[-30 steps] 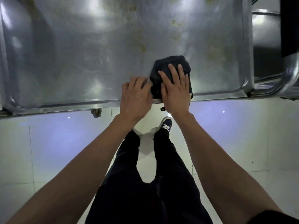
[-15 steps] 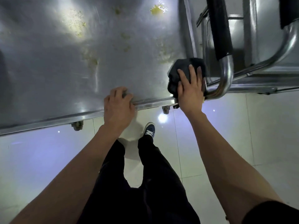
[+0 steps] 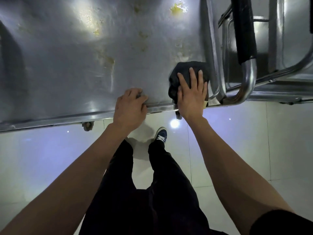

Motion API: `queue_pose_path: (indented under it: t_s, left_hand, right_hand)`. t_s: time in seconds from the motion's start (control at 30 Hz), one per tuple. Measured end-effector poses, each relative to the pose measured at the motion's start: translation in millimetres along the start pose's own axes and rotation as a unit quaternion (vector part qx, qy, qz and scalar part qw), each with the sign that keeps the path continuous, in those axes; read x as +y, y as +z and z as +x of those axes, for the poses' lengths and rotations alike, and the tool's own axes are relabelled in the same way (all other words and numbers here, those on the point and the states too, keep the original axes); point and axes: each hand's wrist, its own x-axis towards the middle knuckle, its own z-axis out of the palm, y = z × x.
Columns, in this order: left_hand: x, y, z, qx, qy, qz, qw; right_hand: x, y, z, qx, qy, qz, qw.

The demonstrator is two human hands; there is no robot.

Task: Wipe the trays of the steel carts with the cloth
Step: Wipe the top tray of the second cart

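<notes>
Two steel carts meet at the right: the near cart's tray (image 3: pixel 71 61), smeared with yellowish residue (image 3: pixel 177 8) and fainter stains, ends at a raised rim, and just beyond it stands a curved tubular handle (image 3: pixel 248 78) with a black grip sleeve (image 3: pixel 243 28), close beside the cloth. The right hand (image 3: pixel 192 94) lies flat with fingers spread, pressing the dark cloth (image 3: pixel 184 70) onto the tray's near right corner. The left hand (image 3: pixel 129 109) rests over the tray's front edge, fingers curled onto the rim. Below, a caster (image 3: pixel 87 127) shows under the edge, and black trousers (image 3: pixel 152 192) and a blue shoe (image 3: pixel 160 134) stand on pale floor tiles (image 3: pixel 245 133). Glare washes out part of the tray, and the second cart is cut off by the frame.
</notes>
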Motion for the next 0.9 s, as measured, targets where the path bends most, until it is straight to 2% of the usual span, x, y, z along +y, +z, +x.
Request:
queue_pose_path:
  t_s: [0.07,0.13,0.23,0.37,0.6,0.73,0.9]
  left_hand:
    - [-13.8,-6.7,-1.1,-0.003,0.015,-0.019,1.0]
    - [-35.6,-16.6,-7.0,0.025,0.012,-0.021,0.999]
    - [-79.7,-30.8,-21.6,0.067,-0.033,0.0,0.997]
    - [-134.0,-40.5,-39.7,0.068,-0.074,0.012,0.995]
    - [-190.2,-54.2,-42.5,0.104,-0.057,-0.012,0.993]
    - [-211.8,-60.7,-39.8,0.126,-0.052,-0.011,0.991]
    - [-205.1,-64.9,-27.6,0.113,-0.039,-0.005,0.993]
  right_hand:
    - [-27.1,6.9,-1.0,-0.014,-0.018,-0.005,1.0]
    - [-54.8,14.0,-1.9,-0.026,-0.033,-0.011,0.999]
    - [-101.0,25.7,-4.5,-0.032,-0.058,-0.012,0.998]
    - [-175.0,41.6,-8.5,-0.043,-0.084,-0.012,0.995]
    - [-277.5,70.0,-2.3,-0.089,-0.146,-0.02,0.985]
    - [-297.9,72.8,3.1,-0.114,-0.179,-0.019,0.977]
    - [-275.4,59.9,12.1,-0.1,-0.193,0.01,0.976]
